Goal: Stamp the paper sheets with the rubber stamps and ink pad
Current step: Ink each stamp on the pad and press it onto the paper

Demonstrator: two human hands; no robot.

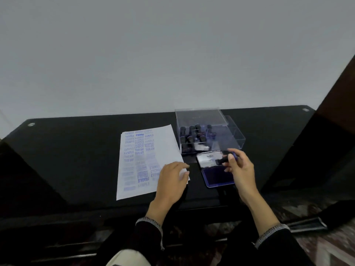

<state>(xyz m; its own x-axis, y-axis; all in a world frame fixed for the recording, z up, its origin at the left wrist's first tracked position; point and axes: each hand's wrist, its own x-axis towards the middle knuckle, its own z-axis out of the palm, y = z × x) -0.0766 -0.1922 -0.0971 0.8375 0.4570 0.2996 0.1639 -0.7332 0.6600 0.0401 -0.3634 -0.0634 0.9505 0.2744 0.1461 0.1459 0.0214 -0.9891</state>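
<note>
A white paper sheet (pixel 149 160) covered with several blue stamp prints lies on the black table (pixel 67 150). My left hand (pixel 171 179) rests flat on the sheet's lower right corner. My right hand (pixel 240 167) pinches a black rubber stamp (pixel 223 160) held sideways just above the open ink pad (pixel 217 176), whose blue pad faces up and whose lid stands behind it. A clear plastic box (pixel 230 139) behind the pad holds several more black stamps (pixel 192 135).
The clear box's lid (pixel 199 117) stands open toward the wall at the table's back edge. Dark furniture (pixel 336 116) rises at the right. The table's front edge runs just below the sheet.
</note>
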